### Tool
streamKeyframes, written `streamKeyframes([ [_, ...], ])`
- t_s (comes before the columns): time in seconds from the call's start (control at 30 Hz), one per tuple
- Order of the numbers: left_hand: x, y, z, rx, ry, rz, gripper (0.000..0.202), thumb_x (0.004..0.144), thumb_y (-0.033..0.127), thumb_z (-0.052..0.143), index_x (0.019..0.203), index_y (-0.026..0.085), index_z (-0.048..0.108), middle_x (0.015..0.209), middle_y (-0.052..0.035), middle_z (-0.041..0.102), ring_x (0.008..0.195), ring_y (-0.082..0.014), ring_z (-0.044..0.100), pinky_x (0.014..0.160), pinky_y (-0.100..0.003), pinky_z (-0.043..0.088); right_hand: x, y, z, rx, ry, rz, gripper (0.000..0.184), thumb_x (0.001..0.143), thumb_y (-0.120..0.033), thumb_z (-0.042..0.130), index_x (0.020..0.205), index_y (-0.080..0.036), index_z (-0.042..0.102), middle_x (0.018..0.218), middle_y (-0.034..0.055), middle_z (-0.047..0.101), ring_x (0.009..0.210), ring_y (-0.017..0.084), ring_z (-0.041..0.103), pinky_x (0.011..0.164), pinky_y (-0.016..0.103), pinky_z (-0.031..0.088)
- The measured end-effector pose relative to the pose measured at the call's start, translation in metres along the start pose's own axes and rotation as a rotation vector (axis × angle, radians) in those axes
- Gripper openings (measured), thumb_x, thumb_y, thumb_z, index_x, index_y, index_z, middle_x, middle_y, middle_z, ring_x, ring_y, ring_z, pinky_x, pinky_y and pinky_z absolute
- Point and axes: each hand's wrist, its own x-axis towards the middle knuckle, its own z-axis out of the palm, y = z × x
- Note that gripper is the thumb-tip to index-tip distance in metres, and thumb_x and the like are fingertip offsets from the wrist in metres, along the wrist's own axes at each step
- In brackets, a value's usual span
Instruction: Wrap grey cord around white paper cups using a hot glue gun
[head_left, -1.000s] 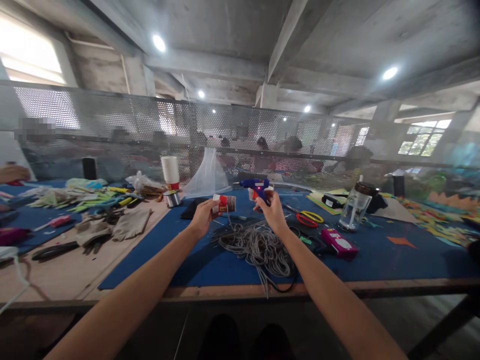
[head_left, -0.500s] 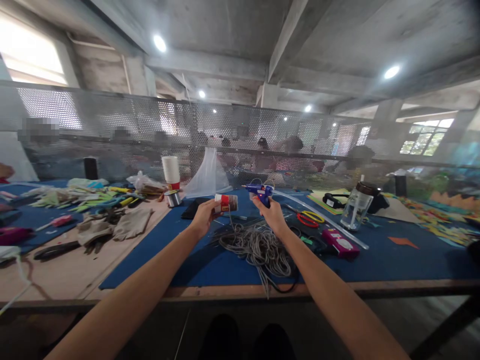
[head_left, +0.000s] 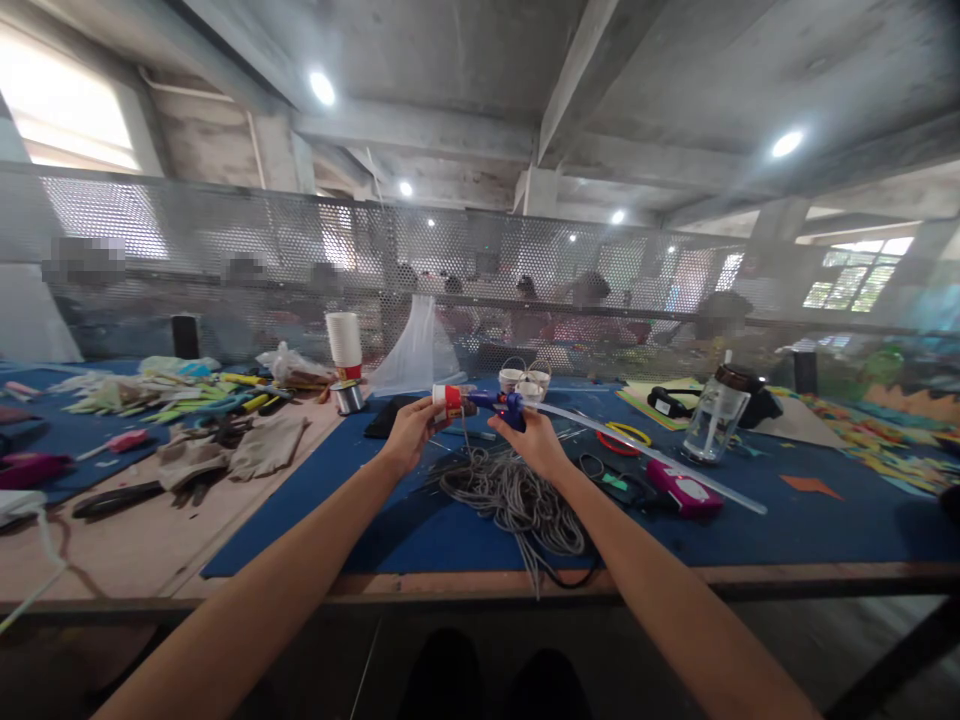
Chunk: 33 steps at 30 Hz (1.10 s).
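Observation:
Sideways in my left hand [head_left: 411,436] is a red and white paper cup [head_left: 448,401], with grey cord wound around part of it. From the cup a strand runs down to a tangled heap of grey cord [head_left: 517,495] on the blue mat. My right hand [head_left: 538,442] is closed around a blue glue gun [head_left: 507,404], whose nozzle is at the cup's cord-covered side; whether it touches I cannot tell. A long clear glue stick [head_left: 652,455] sticks out of the gun's back. Just behind the gun stand small white cups with wire-like loops [head_left: 534,382].
Scissors with red and yellow handles [head_left: 624,438], a magenta box [head_left: 682,488] and a clear bottle [head_left: 714,415] lie or stand to the right. Stacked paper cups [head_left: 344,342], a wire spool [head_left: 349,397] and work gloves [head_left: 262,447] are at left. A perforated screen [head_left: 480,270] rises behind.
My right hand has brought the glue gun left and slightly down to the cup. The small white cups behind it have come into view. My left hand holds the cup nearly still.

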Motion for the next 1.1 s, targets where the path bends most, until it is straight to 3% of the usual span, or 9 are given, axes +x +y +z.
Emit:
streamKeyframes([
  [0.27,0.0,-0.001,-0.002,0.056,0.007,0.007,0.043,0.06,0.041,0.083,0.092,0.013,0.075,0.091,-0.0103,0.074,0.091,-0.0231,0.066,0.078,-0.032,0.051,0.0,0.008,0.003,-0.065,0.011,-0.045,0.038,0.085,-0.054,0.06,0.102,-0.022,0.07,0.09,0.005,0.072,0.088,0.026,0.064,0.083,0.036,0.049],
  [0.57,-0.002,0.001,-0.001,0.118,0.006,0.016,0.043,0.061,0.044,0.082,0.092,0.015,0.076,0.092,-0.0097,0.074,0.09,-0.0226,0.065,0.075,-0.03,0.049,0.0,0.007,0.002,-0.079,0.03,-0.046,0.033,0.084,-0.05,0.063,0.099,-0.022,0.071,0.089,0.0051,0.071,0.087,0.026,0.065,0.078,0.034,0.05],
  [1.1,-0.001,-0.001,-0.001,0.14,0.0,0.023,0.044,0.061,0.046,0.082,0.092,0.016,0.077,0.092,-0.0102,0.075,0.092,-0.0239,0.066,0.075,-0.03,0.048,-0.001,0.015,0.005,-0.243,-0.001,-0.027,0.044,0.088,-0.057,0.055,0.114,-0.024,0.066,0.094,0.0066,0.072,0.088,0.028,0.066,0.078,0.035,0.049],
])
